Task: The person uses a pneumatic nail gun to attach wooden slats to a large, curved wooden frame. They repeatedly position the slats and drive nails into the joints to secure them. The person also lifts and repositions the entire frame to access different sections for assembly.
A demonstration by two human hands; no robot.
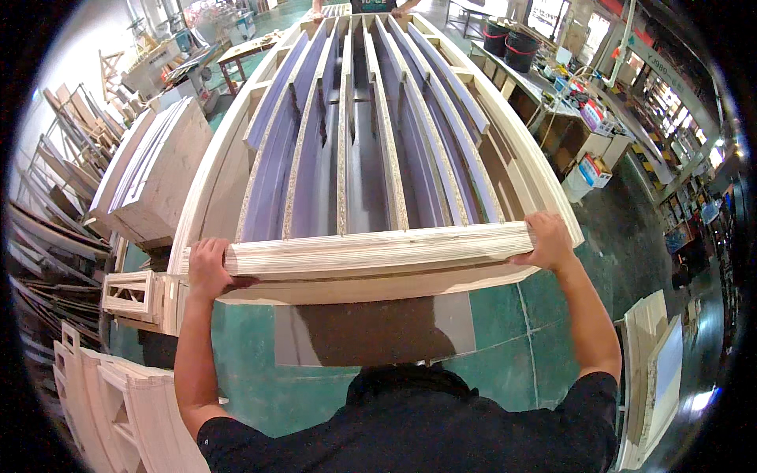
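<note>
A long layered wooden rail (pixel 378 252) of pale wood crosses the near end of a large wooden frame (pixel 206 177). My left hand (pixel 210 268) grips the rail's left end, and my right hand (pixel 547 241) is wrapped round its right end. Beyond the rail, several upright boards (pixel 343 150) with chipboard edges and purplish faces run lengthwise inside the frame. Shorter purple-faced strips (pixel 448 77) lie along the upper edges of some boards. Whether the rail is fastened to the frame I cannot tell.
At the far end stands a co-worker (pixel 374 6) with hands by the frame. Stacked panels (pixel 162 169) and wooden frames (pixel 130 406) stand on the left. A workbench (pixel 544 102) with black buckets (pixel 519 51) is on the right, and panels (pixel 653 378) lean lower right.
</note>
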